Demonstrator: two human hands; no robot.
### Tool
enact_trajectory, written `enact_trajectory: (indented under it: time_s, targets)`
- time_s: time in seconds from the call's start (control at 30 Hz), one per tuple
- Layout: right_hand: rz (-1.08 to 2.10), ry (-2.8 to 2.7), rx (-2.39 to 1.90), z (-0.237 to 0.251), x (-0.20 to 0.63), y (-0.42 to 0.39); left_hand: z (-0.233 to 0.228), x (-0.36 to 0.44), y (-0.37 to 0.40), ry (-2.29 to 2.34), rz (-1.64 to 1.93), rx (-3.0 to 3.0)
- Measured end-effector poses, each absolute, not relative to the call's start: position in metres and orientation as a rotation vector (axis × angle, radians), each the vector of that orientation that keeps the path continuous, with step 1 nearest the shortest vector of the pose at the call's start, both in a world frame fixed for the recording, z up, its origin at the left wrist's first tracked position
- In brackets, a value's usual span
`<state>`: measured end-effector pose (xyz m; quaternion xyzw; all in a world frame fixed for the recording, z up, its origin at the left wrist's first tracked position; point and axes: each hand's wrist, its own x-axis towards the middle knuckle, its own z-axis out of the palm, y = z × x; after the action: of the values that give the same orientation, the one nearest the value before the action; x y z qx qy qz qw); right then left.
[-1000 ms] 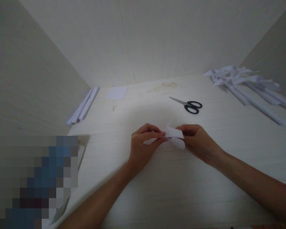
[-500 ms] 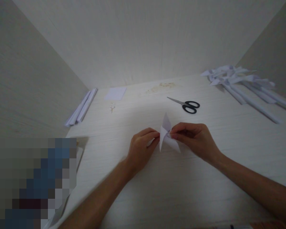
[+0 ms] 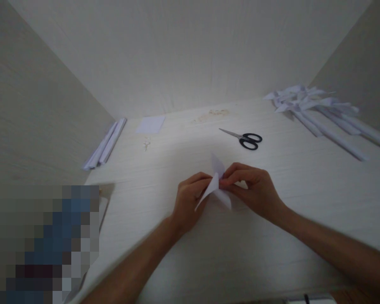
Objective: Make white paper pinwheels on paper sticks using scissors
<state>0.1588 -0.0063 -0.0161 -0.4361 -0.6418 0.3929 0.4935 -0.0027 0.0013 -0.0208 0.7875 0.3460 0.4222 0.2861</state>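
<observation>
A white paper pinwheel with pointed, curled blades is held between my two hands above the table. My left hand pinches it from the left, its fingertips partly hidden behind a blade. From the right, the thumb and index finger of my right hand close on the paper near its middle. Beyond the hands lie scissors with black handles, their blades pointing left and looking closed.
Several rolled paper sticks with folded paper heads lie at the back right. More paper rolls rest against the left wall, beside a white paper square. Brown marks stain the table's back. A pixelated area covers the lower left.
The pinwheel has turned, and its front blade now slants down to the left. Both hands have come closer together around it. The whole view has shifted slightly.
</observation>
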Motion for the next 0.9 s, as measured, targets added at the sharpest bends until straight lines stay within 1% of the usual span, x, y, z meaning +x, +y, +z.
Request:
enact_trajectory:
  time_s: [0.07,0.13,0.3,0.37,0.5,0.7,0.9]
  targets:
    - [0.926,-1.519,-1.041,-0.016,0.163,-0.003,-0.020,-0.003,0.002,0.913,1.183,1.979]
    - [1.025,-1.394,-0.986,-0.016,0.167,0.002,-0.019,-0.003,0.002,0.926,1.241,1.887]
    - [1.724,-1.057,-0.748,-0.015,0.167,0.005,-0.019,-0.006,0.001,0.904,1.312,1.825]
    - [1.874,-1.050,-0.753,-0.014,0.164,0.004,-0.018,-0.006,0.001,0.875,1.286,1.855]
    - [1.930,-1.033,-0.841,-0.014,0.163,0.001,-0.016,-0.004,0.002,0.871,1.250,1.914]
    - [2.028,-0.869,-0.899,-0.016,0.162,-0.002,-0.019,-0.006,0.003,1.093,1.201,1.962]
    - [2.076,-0.885,-0.925,-0.018,0.163,-0.008,-0.014,-0.008,0.002,1.081,1.088,1.955]
